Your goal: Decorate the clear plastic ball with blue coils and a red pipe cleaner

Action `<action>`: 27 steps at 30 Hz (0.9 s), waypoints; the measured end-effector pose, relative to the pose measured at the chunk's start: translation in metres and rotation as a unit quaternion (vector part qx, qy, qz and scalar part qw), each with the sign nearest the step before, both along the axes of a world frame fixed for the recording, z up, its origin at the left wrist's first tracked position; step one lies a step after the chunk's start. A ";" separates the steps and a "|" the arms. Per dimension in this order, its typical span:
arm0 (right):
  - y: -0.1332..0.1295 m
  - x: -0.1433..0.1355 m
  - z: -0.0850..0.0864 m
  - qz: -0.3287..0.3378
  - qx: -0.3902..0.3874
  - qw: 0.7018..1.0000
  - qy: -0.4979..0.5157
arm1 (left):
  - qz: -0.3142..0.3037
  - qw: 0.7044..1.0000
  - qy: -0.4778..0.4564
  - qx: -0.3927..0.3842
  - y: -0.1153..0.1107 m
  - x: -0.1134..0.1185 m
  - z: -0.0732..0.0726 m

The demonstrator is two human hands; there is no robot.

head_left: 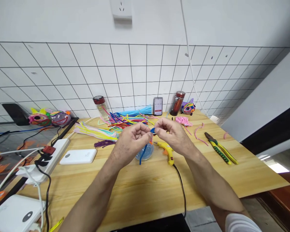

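Between the fingertips of both hands is a blue pipe cleaner (142, 155), one end hanging down below my left hand. My left hand (132, 141) pinches it between thumb and forefinger. Close beside it, my right hand (171, 133) pinches the same blue piece near its upper end. Under the hands sits a round clear plastic piece (148, 152), partly hidden by my left hand. A yellow hot glue gun (168, 151) lies just below my right hand, its black cord running toward the front edge.
Bundles of colored pipe cleaners (96, 130) lie behind the hands. Green-yellow pliers (219, 148) rest at the right. A white power bank (78, 156) and a power strip (55, 153) are on the left. Two bottles, a phone (158, 106) and decorated fish-like crafts (40, 119) stand near the wall.
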State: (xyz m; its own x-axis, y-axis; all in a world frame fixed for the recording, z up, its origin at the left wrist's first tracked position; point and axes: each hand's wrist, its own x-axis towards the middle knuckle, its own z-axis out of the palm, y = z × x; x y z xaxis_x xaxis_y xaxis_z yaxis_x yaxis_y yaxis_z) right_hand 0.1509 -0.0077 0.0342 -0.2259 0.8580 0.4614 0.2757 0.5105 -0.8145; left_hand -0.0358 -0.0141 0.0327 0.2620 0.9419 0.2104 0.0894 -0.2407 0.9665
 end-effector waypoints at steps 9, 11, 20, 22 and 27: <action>0.000 -0.016 -0.013 -0.032 -0.018 0.991 0.130 | 0.008 0.996 -0.084 0.007 -0.002 0.008 0.000; -0.001 -0.020 -0.016 -0.032 -0.020 0.988 0.153 | 0.006 0.996 -0.093 0.008 -0.003 0.010 0.001; 0.004 -0.006 -0.010 0.028 -0.070 0.989 0.124 | 0.027 0.997 -0.077 -0.001 0.000 0.008 0.001; 0.004 0.005 -0.001 0.024 -0.056 0.996 0.064 | 0.023 0.998 -0.056 0.000 0.001 0.006 0.000; -0.004 0.020 0.010 -0.024 0.042 0.994 -0.100 | -0.002 1.000 0.028 0.009 -0.001 0.005 -0.001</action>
State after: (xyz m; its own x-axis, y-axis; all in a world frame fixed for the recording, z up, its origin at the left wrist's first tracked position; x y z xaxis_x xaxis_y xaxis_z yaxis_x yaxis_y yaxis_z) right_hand 0.1713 -0.0120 0.0445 -0.2809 0.8301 0.4817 0.4530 0.5571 -0.6960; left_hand -0.0305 -0.0149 0.0315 0.2770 0.9370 0.2130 0.1422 -0.2592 0.9553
